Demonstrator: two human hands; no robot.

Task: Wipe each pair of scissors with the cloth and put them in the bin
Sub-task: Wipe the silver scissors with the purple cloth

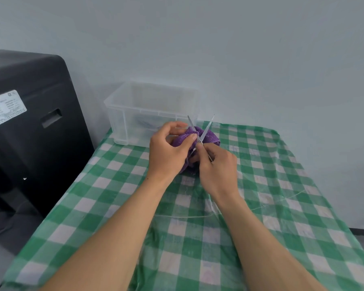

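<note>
A pair of silver scissors (206, 129) stands with its blades spread apart and pointing up, just in front of the bin. My right hand (216, 171) grips the scissors by the handle end, which it hides. My left hand (170, 152) holds a bunched purple cloth (210, 137) against the blades near the pivot. The clear plastic bin (122, 114) sits at the far left of the table against the wall; blurred items, possibly scissors, lie inside it.
A green and white checked tablecloth (282, 206) covers the table. A large black machine (29, 122) with a white label stands left of the table. A pale wall runs behind the bin. The table's edges fall off at left and right.
</note>
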